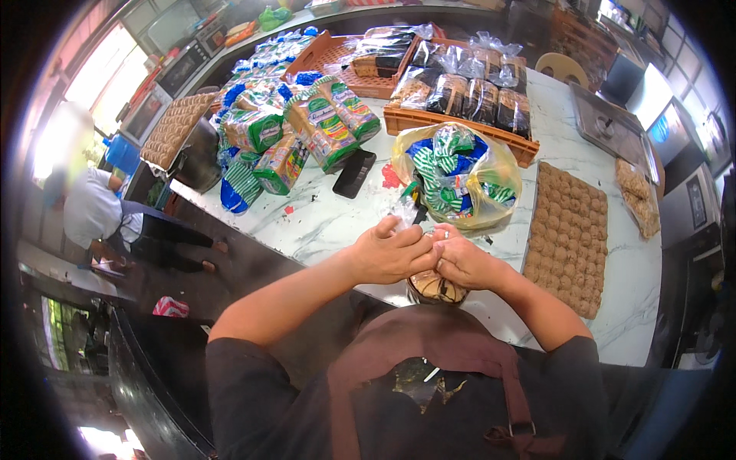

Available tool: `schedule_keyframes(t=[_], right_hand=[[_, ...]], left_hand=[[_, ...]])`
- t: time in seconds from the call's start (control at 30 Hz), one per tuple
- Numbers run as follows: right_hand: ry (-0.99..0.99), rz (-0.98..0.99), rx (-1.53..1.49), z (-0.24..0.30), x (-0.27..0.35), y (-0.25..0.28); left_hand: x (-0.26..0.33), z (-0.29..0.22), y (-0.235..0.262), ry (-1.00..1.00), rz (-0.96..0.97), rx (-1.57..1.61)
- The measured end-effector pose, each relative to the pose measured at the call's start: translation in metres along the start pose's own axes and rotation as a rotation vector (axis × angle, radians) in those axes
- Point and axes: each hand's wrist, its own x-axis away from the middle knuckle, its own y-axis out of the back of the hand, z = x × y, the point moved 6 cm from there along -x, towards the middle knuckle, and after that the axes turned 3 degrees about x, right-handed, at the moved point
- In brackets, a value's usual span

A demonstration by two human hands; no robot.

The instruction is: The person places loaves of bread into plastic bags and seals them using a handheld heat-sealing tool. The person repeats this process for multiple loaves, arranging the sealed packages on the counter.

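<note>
Close to the table's near edge stands a loaf of bread in a clear plastic bag, dark stripes showing across its top. My left hand and my right hand meet right above it, fingers pinched together around the gathered neck of the bag. Loose clear plastic sticks up beyond my left fingers. Whether a tie sits between the fingertips is hidden. Just past my hands, a translucent yellow bag holds several green-and-white striped and blue wrappers.
Packaged loaves are heaped at the left, beside a black phone. Orange crates with bagged dark loaves stand at the back. To the right lie a tray of brown rolls and a metal tray. A person is at far left.
</note>
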Motion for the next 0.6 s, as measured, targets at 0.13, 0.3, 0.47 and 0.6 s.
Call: schedule_keyframes(t=[0.13,0.3,0.47,0.6], right_hand=[[-0.022,-0.056,0.179,0.01,0.003,0.002],[0.124,-0.098,0.564,0.021,0.009,-0.009],[0.085,-0.239,0.387,0.005,0.017,0.002],[0.0,-0.2,0.274,0.01,0.019,0.022]], left_hand=[[0.009,-0.001,-0.017,0.309,0.218,0.292],[0.024,-0.03,-0.043,1.128,0.346,1.709],[0.002,-0.052,-0.012,0.998,0.417,2.026],[-0.04,-0.022,0.034,0.231,0.02,0.61]])
